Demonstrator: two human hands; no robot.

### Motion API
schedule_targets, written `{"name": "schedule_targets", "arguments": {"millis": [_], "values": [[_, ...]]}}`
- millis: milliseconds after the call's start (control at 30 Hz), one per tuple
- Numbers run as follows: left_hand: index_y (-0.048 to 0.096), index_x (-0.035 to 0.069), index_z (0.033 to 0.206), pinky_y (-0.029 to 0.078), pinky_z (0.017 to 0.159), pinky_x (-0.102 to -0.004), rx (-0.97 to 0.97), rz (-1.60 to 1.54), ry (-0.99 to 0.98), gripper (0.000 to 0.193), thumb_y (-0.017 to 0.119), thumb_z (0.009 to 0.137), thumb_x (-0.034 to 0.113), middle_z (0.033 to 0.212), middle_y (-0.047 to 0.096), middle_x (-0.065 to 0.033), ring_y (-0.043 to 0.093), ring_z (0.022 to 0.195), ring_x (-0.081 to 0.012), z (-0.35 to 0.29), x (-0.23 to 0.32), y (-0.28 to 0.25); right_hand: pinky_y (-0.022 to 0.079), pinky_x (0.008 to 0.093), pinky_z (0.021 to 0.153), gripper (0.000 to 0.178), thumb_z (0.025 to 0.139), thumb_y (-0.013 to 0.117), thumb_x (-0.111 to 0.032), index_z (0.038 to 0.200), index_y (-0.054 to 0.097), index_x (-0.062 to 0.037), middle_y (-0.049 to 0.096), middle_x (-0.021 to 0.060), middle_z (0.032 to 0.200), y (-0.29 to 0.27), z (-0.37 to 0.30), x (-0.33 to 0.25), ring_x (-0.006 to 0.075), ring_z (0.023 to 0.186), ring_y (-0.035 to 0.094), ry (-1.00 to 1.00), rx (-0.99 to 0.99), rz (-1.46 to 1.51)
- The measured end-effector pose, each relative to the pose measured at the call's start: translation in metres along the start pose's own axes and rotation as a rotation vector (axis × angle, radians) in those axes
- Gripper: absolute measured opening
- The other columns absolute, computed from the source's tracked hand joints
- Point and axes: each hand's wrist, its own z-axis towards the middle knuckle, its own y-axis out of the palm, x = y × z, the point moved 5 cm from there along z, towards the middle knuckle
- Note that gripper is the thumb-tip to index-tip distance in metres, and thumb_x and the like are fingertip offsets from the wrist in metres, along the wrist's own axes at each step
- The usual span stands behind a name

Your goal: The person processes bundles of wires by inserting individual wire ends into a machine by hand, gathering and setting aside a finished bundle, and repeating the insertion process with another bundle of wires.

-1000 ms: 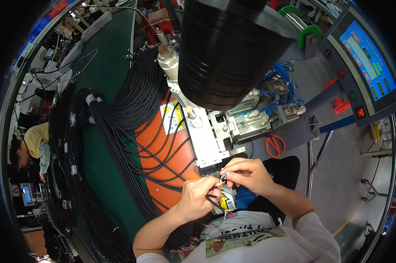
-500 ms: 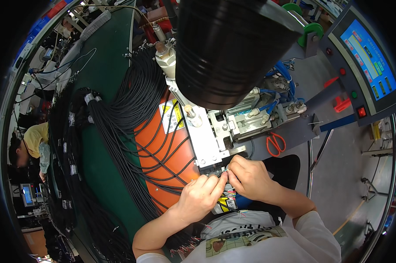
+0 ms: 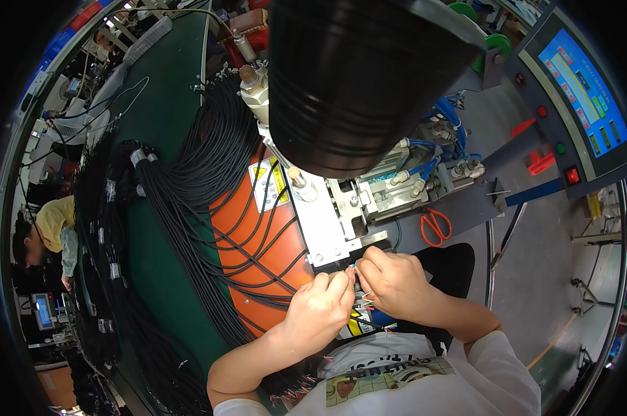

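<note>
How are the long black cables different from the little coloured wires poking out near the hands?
Colour: the long black cables are black all over, while the little coloured wires show red, yellow and other bright colours.
Thickness: each black cable looks fatter; each coloured wire looks much thinner.
Length: the black cables stretch far across the green table, but the coloured wires show only as short tips.
Both are thin strands, and there are several of each.

Left hand (image 3: 322, 308) and right hand (image 3: 397, 283) close together before the machine (image 3: 320, 232); fingertips pinched at fine wire ends (image 3: 353, 267), exact grip hidden; black cables (image 3: 189, 222) drape across orange panel (image 3: 291, 261) and green worktop (image 3: 164, 83); red-handled scissors (image 3: 431, 229) right of machine; screen (image 3: 582, 100) lit, upper right.
</note>
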Motion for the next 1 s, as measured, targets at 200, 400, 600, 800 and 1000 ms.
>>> {"name": "schedule_targets", "arguments": {"millis": [200, 400, 600, 800, 1000], "values": [[0.061, -0.009, 0.108, 0.048, 0.056, -0.0245, 0.000, 0.006, 0.067, 0.035, 0.060, 0.077, 0.007, 0.083, 0.048, -0.0061, 0.053, 0.075, -0.0161, 0.004, 0.000, -0.003, 0.050, 0.0376, 0.055, 0.010, 0.082, 0.064, -0.009, 0.084, 0.066, 0.0005, 0.065, 0.0126, 0.078, 0.006, 0.004, 0.025, 0.0299, 0.064, 0.064, 0.126, -0.170, 0.256], [0.062, -0.009, 0.107, 0.048, 0.055, -0.0237, 0.051, -0.025, 0.080, 0.034, 0.061, 0.077, 0.008, 0.081, 0.049, -0.0050, 0.053, 0.075, -0.0158, -0.001, -0.004, -0.002, 0.052, 0.0305, 0.056, 0.013, 0.080, 0.068, -0.004, 0.092, 0.066, -0.0002, 0.066, 0.0106, 0.087, -0.001, -0.005, 0.018, 0.0254, 0.068, 0.066, 0.053, 0.179, 0.355], [0.062, -0.006, 0.109, 0.047, 0.055, -0.0259, 0.114, -0.006, 0.107, 0.037, 0.060, 0.075, 0.008, 0.081, 0.050, -0.0048, 0.052, 0.071, -0.0165, -0.006, -0.006, 0.002, 0.050, 0.0310, 0.052, 0.012, 0.078, 0.069, -0.004, 0.089, 0.066, -0.0018, 0.064, 0.0086, 0.083, -0.003, 0.001, 0.010, 0.0241, 0.062, 0.064, -0.030, 0.147, 0.209], [0.065, -0.002, 0.108, 0.048, 0.058, -0.0313, 0.093, -0.095, 0.026, 0.040, 0.062, 0.068, 0.005, 0.081, 0.054, -0.0065, 0.055, 0.069, -0.0208, -0.001, -0.009, -0.005, 0.047, 0.0294, 0.047, 0.006, 0.083, 0.066, -0.007, 0.086, 0.065, -0.0012, 0.063, 0.0087, 0.072, 0.003, 0.003, 0.022, 0.0204, 0.055, 0.062, 0.047, 0.021, 0.163], [0.066, 0.001, 0.103, 0.049, 0.067, -0.0387, 0.235, -0.233, -0.175, 0.045, 0.066, 0.058, -0.008, 0.086, 0.057, -0.0102, 0.058, 0.079, -0.0288, -0.032, -0.035, -0.008, 0.045, 0.0320, 0.051, 0.017, 0.088, 0.064, -0.015, 0.085, 0.062, 0.0013, 0.062, 0.0112, 0.066, 0.023, -0.009, 0.038, 0.0210, 0.055, 0.061, 0.401, -0.043, 0.706]]}}
